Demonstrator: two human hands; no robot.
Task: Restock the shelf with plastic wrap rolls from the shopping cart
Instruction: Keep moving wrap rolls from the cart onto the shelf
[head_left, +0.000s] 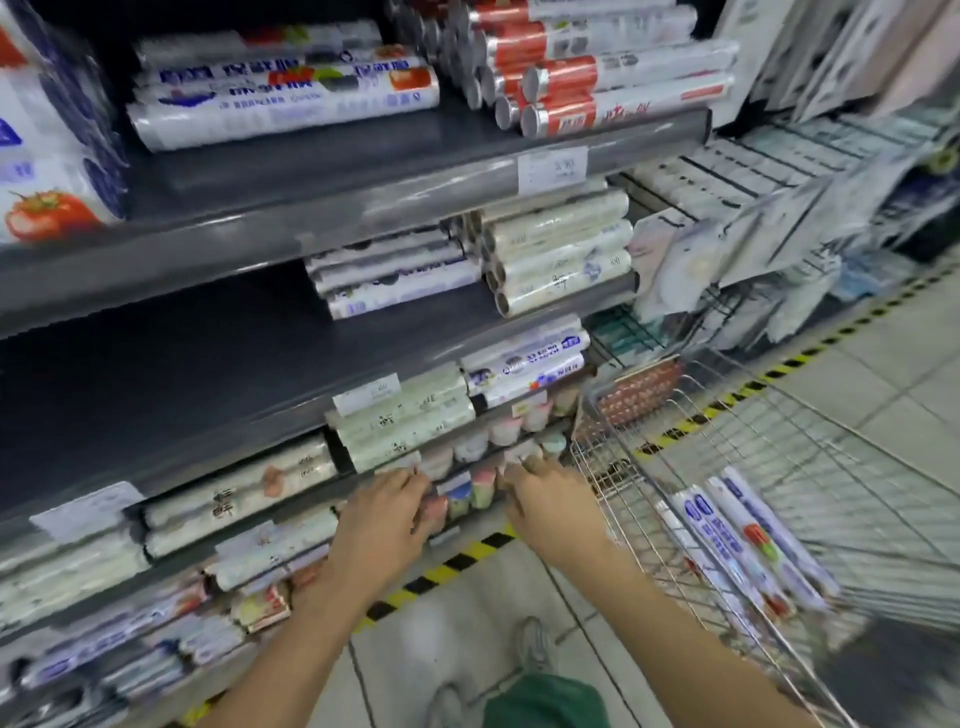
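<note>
Several white plastic wrap rolls with blue print lie in the wire shopping cart at the lower right. Matching blue-print rolls sit on the grey shelf just left of the cart. My left hand and my right hand both reach forward, side by side, to a low shelf level. Their fingertips are at a row of small pastel packs. I see no roll in either hand. The picture is blurred by motion.
Higher shelf levels hold red-and-silver rolls, blue-label rolls and pale rolls. A wide bare stretch of shelf lies at mid left. Hanging packets fill a rack behind the cart. Yellow-black tape marks the floor.
</note>
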